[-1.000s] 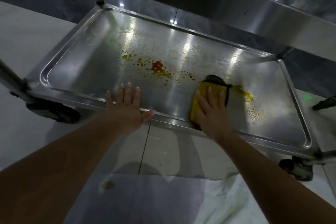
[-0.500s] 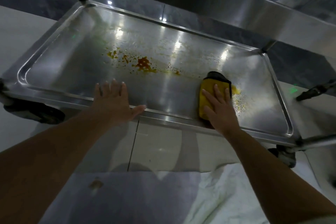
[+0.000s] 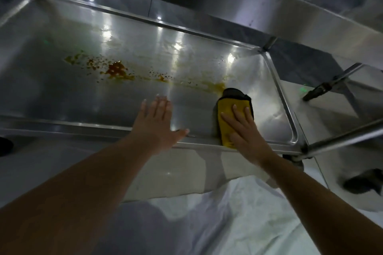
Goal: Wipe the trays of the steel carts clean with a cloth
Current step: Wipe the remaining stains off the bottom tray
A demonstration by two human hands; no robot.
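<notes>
Cart: a steel cart (image 3: 269, 12) fills the view, its upper shelf running across twelve to two o'clock above the tray being cleaned.

Tray: the lower tray (image 3: 72, 97) spreads from nine to three o'clock, rimmed, shiny and wet-looking under ceiling-light reflections.

Floor: pale floor (image 3: 186, 174) shows at six o'clock below the tray's near rim, with a white garment beneath it.

Spill: an orange-brown spill (image 3: 117, 70) sits at about ten o'clock, its speckled trail running right toward the cloth and ending in a yellowish smear just beyond the cloth's far end.

Left hands line: the left hand (image 3: 154, 125) lies flat and released, fingers straight, palm braced over the near rim at centre, thumb pointing to three o'clock.

Right hands line: the right hand (image 3: 243, 128) presses down with straight fingers, not clenched, on the cloth at about four o'clock.

Cloth: the yellow cloth (image 3: 227, 116), dark on its folded far edge, lies on the tray floor by the near rim, toward the right end.

Change: a second ago yellow drips lay right of the cloth; that corner now reads bare, and residue is gathered at the cloth's upper left.

Meaning: the right end looks done; the main stain at ten o'clock is untouched, so most wiping likely remains.
</notes>
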